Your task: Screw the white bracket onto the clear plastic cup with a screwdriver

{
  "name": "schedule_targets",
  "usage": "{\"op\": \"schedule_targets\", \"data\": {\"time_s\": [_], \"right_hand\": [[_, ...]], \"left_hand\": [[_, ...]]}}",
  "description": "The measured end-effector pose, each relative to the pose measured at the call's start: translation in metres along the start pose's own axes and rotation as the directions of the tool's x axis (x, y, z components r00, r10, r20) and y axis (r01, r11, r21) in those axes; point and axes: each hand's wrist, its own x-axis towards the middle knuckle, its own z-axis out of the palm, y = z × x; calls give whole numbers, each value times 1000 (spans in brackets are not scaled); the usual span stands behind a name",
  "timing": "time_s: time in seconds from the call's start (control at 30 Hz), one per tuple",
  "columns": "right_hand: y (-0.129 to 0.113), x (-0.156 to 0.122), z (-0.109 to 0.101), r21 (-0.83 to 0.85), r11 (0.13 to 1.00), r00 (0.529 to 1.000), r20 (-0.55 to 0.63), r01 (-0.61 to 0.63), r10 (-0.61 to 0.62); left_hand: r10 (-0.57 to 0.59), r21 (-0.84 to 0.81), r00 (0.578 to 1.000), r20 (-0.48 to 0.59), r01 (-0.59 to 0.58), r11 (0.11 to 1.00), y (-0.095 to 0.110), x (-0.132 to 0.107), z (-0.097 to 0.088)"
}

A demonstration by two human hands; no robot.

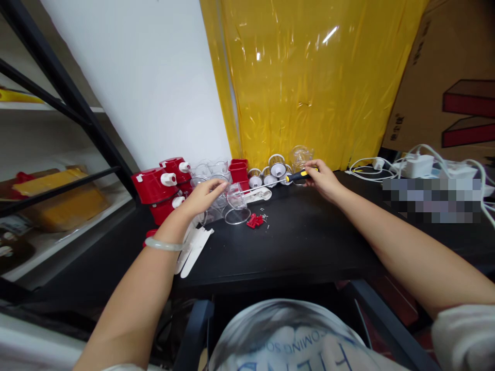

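1. R hand (322, 180): grip clamped on handle of screwdriver (297, 176) (yel./blk.). Tool held above worktop (320, 237); shaft runs L, tip end at clear part.
2. L hand (207, 198): at L side of clear part (236, 197), fingers partly bent. Grip: cannot tell if clamped on part or only touching.
3. Clear part pos.: between both hands, nearer L hand, above worktop.
4. Small red pcs. (254, 221): on worktop, near side of clear part, slightly R; small metal pcs. (263, 209) scattered just beside.
5. White pc. (258, 194): beyond shaft. Red container (238, 170) & round units (277, 165) (white-rimmed, grouped) stand at rear.
6. Red housings (151, 185) w/ white fittings: stacked, L of L hand. Flat white pcs. (197, 252): nr. front edge, beside L wrist.
7. White cables (367, 175) & adapters (419, 166): far R.
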Motion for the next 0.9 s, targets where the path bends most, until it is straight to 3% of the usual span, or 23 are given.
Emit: {"op": "schedule_targets", "data": {"time_s": [0.2,0.3,0.43,0.57,0.73,0.9], "right_hand": [[-8,-6,-2,139,988,992,115,-65,49],[-8,-4,-2,124,989,992,107,-74,61],[-1,1,-2,-35,999,999,1,-32,32],[7,4,-4,-194,979,998,18,69,-67],[2,-1,-3,-60,997,999,14,41,-40],[-5,-7,-1,97,995,995,98,15,-24]], "left_hand": [[6,6,1000,-2,-6,1000,-1,1,0],[7,7,1000,-1,-7,1000,-1,1,0],[9,11,1000,0,-9,1000,0,0,0],[4,9,1000,1,-4,1000,0,0,0],[11,6,1000,4,-11,1000,-1,0,0],[11,-5,1000,1,-11,1000,0,1,0]]}}
